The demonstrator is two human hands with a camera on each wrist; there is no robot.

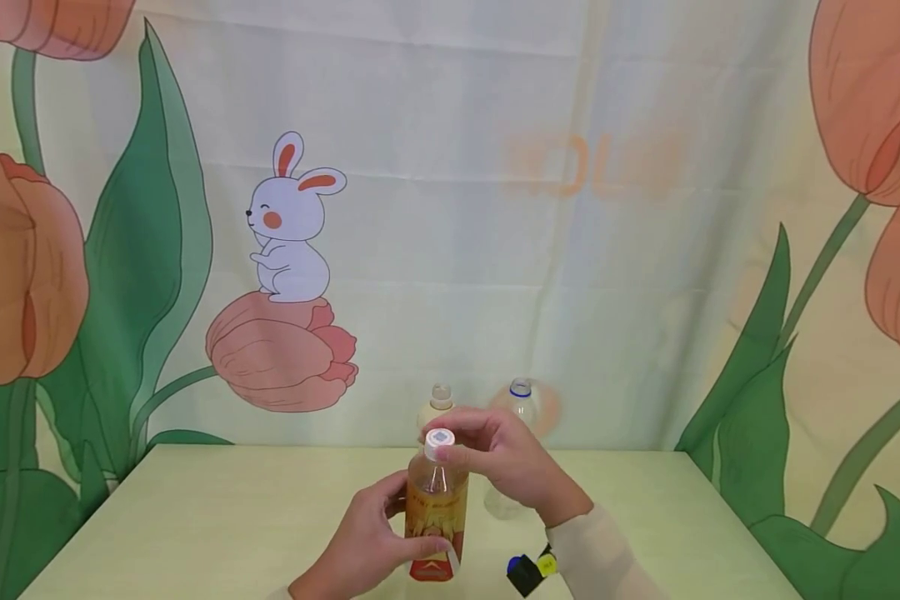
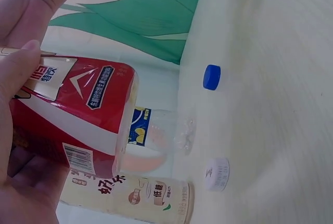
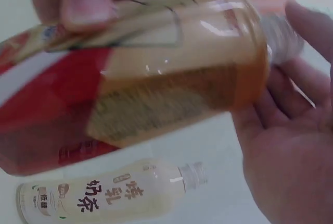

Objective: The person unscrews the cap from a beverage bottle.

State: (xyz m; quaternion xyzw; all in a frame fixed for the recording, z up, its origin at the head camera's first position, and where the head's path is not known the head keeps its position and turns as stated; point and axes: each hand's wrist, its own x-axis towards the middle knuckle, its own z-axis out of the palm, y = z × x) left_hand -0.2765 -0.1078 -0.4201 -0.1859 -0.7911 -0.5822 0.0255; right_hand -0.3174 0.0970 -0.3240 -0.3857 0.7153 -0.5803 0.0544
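Observation:
My left hand (image 1: 375, 533) grips a drink bottle (image 1: 438, 517) around its red and yellow label, holding it upright. My right hand (image 1: 506, 454) is at the top, its thumb and fingers pinching the white bottle cap (image 1: 440, 438). In the left wrist view the bottle's red lower part (image 2: 78, 109) shows, raised off the table. From the right wrist, the left thumb (image 3: 88, 5) presses on the label, and the fingers of the right hand (image 3: 291, 146) surround the clear neck (image 3: 281, 39). The cap is hidden in that view.
Behind the hands stand a capless milk tea bottle (image 1: 441, 395) and a clear capless bottle (image 1: 521, 392) with a blue neck ring. A blue cap (image 2: 212, 77) and a white cap (image 2: 217, 174) lie on the table. A small black device (image 1: 525, 575) is beside the right sleeve.

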